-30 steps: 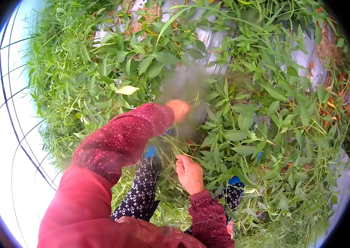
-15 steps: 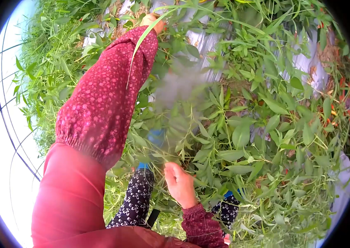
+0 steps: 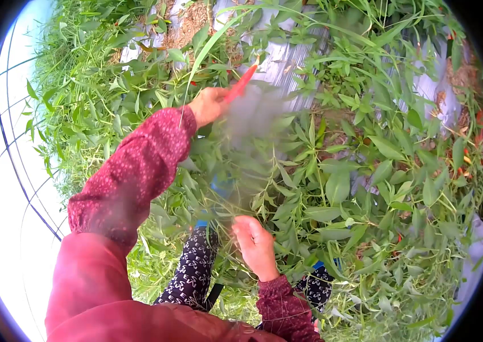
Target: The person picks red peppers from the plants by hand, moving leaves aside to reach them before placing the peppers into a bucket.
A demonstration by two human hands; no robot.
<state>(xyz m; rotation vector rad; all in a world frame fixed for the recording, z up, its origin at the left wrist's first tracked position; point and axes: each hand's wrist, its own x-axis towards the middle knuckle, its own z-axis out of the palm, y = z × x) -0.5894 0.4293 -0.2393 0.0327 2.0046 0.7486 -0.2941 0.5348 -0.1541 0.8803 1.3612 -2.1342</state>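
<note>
My left hand (image 3: 209, 106) is closed around a long red chili pepper (image 3: 242, 83), whose tip points up and to the right, above the leafy plants. Lower down, my right hand (image 3: 255, 245) is among thin stems and leaves of a pepper plant (image 3: 287, 205). Its fingers are curled in, and whether a stem or a fruit is inside them I cannot make out. A grey blur covers the leaves just right of my left hand.
Silvery plastic sheeting (image 3: 287, 62) shows between the rows. Dry straw-coloured ground (image 3: 194, 25) lies at the top. My patterned trouser leg (image 3: 193, 268) is below, with blue footwear (image 3: 222, 187) amid leaves. Red peppers (image 3: 466, 155) hang at the right. Thin curved poles (image 3: 3, 134) stand at the left.
My left hand has drawn back down from the far plants, and the red chili pepper now shows in it. My right hand has shifted only slightly.
</note>
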